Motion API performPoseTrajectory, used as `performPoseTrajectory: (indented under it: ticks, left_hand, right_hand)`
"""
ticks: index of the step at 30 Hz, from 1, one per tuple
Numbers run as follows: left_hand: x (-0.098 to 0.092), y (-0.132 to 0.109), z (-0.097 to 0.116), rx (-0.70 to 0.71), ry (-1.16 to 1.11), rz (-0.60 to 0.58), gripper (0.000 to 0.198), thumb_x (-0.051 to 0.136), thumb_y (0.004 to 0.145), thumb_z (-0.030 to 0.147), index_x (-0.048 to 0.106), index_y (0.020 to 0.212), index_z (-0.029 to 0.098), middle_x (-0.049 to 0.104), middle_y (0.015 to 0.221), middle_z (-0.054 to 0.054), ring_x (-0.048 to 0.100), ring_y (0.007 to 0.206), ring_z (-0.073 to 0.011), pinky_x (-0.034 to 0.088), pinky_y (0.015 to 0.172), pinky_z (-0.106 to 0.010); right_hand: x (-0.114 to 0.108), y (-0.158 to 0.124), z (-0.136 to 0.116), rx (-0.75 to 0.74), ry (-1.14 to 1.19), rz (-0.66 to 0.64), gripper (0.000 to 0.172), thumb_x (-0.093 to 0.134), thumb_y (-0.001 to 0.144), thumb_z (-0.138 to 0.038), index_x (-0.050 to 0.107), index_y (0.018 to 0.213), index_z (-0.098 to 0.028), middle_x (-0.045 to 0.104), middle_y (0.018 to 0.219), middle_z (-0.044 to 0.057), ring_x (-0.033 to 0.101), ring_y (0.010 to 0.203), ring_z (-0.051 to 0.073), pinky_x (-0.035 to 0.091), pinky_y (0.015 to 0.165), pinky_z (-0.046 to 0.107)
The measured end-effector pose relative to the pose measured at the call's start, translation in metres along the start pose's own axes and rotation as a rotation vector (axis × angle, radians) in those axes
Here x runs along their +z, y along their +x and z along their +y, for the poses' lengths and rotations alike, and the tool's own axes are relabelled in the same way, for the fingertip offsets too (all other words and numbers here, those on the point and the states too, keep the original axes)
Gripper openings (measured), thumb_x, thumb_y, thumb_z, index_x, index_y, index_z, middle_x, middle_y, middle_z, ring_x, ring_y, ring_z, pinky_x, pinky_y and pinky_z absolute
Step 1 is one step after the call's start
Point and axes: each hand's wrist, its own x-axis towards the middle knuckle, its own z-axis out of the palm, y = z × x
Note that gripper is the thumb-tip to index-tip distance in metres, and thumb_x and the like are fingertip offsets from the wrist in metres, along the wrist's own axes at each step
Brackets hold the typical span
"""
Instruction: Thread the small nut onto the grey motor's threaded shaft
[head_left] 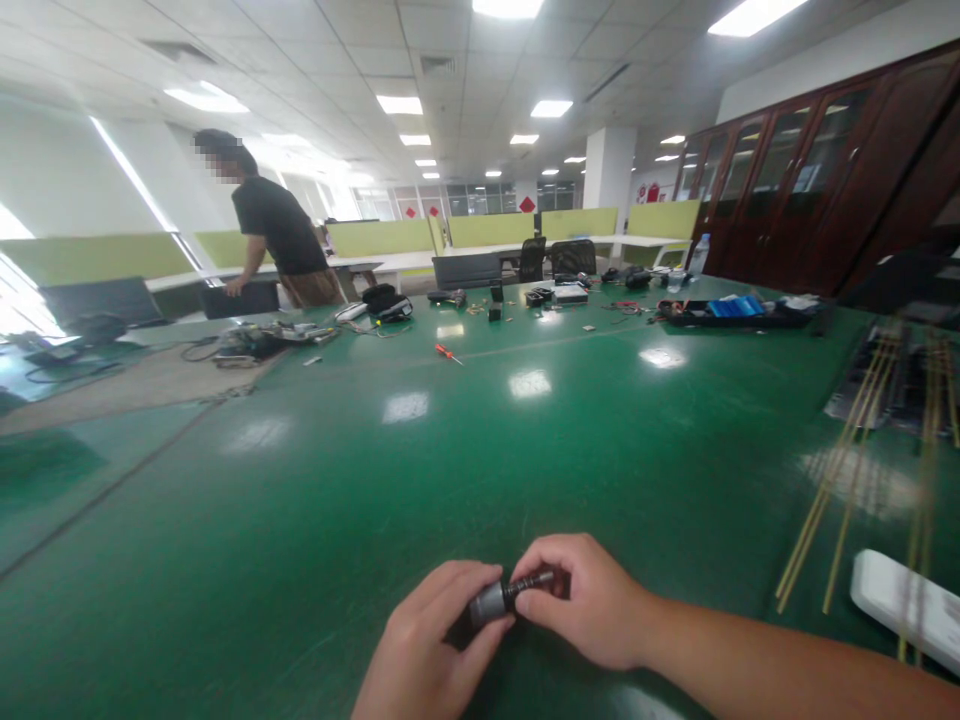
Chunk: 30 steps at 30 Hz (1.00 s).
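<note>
Working over one broad green tabletop (450,460), at its near middle. Gripping with the left hand (435,625), curling its thumb and fingers (469,583) around the grey body of a small cylinder (491,605); pinching with the right hand (596,600), closing its thumb and fingers on the cylinder's narrower, ribbed black end. Holding the cylinder between both hands, pointing its ribbed end toward the right, leaving unclear whether touching the tabletop or just above. Risking, in judgement, a slip at the ribbed end from pinching so narrow a piece; risking a roll away if dropped, from being round above a smooth, glossy surface; perhaps risking a bent end too, from pressing askew. Counting one row of dark wooden cabinets (817,170) at far right, one standing person (279,220) at far left, one dark tray (682,317) bearing something blue at far right, three thin yellowish rods (799,558) bunching at right beside others blurring too much to number, one white object (900,590) at near right, one clear bottle (699,257) at far right, two near hands, one red-handled screwdriver (446,352) at far middle, and one cylinder.
</note>
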Motion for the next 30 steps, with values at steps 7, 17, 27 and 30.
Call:
performPoseTrajectory:
  ticks: [7,17,27,30]
  left_hand:
    - [-0.0022,0.0001,0.0023,0.000,0.004,0.001,0.024,0.068,0.086,0.020,0.067,0.110,0.025,0.073,0.097,-0.003,0.072,0.085,-0.0161,0.059,0.077,-0.021]
    - [-0.0011,-0.0026,-0.0008,-0.017,0.020,-0.025,0.025,0.069,0.087,0.020,0.066,0.111,0.027,0.072,0.100,-0.001,0.071,0.088,-0.0141,0.058,0.080,-0.020]
    - [-0.0039,-0.0004,0.0006,-0.008,0.029,-0.002,0.025,0.069,0.086,0.021,0.067,0.110,0.027,0.073,0.098,0.000,0.072,0.086,-0.0137,0.058,0.079,-0.019]
    - [-0.0033,-0.0017,0.0001,-0.019,0.022,-0.007,0.025,0.070,0.086,0.022,0.067,0.110,0.027,0.073,0.099,-0.001,0.072,0.087,-0.0144,0.059,0.079,-0.020]
  right_hand:
    - [-0.0008,-0.0010,-0.0011,0.015,0.027,-0.015,0.011,0.068,0.076,-0.020,0.073,0.086,-0.018,0.062,0.070,-0.002,0.052,0.062,0.011,0.041,0.060,0.022]
    - [-0.0003,0.0001,-0.0016,0.025,0.043,-0.019,0.010,0.069,0.077,-0.021,0.072,0.086,-0.017,0.062,0.070,-0.002,0.052,0.062,0.012,0.040,0.059,0.022]
    - [-0.0004,0.0005,-0.0033,0.025,0.030,-0.006,0.010,0.069,0.078,-0.022,0.073,0.086,-0.017,0.062,0.069,-0.002,0.052,0.061,0.011,0.040,0.059,0.022]
    - [-0.0009,0.0006,-0.0036,0.031,0.037,-0.008,0.010,0.070,0.077,-0.023,0.073,0.085,-0.017,0.062,0.068,-0.002,0.052,0.061,0.011,0.040,0.059,0.022]
